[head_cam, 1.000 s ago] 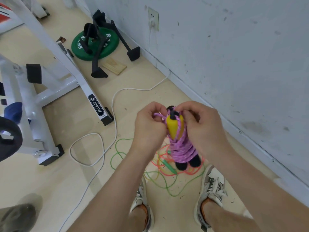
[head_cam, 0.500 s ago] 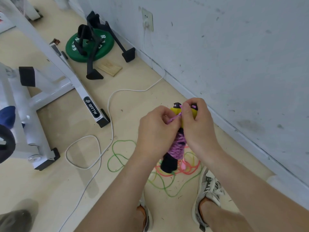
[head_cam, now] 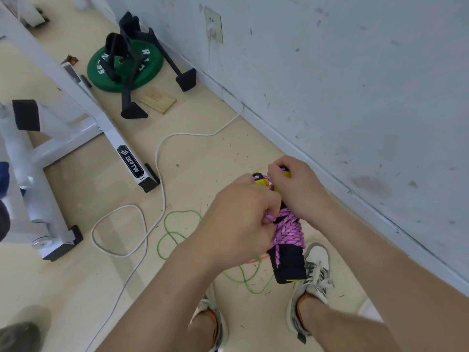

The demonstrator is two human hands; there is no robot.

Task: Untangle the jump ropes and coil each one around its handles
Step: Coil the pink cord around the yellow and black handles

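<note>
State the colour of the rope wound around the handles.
Purple rope with dark flecks; the head view shows it best.

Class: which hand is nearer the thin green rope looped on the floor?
Left. The left hand is just right of the green rope; the right hand lies farther right.

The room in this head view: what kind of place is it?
Probably a gym or workout room: it has a green weight plate on the ground, a white exercise-machine frame at left, and a purple jump rope.
</note>
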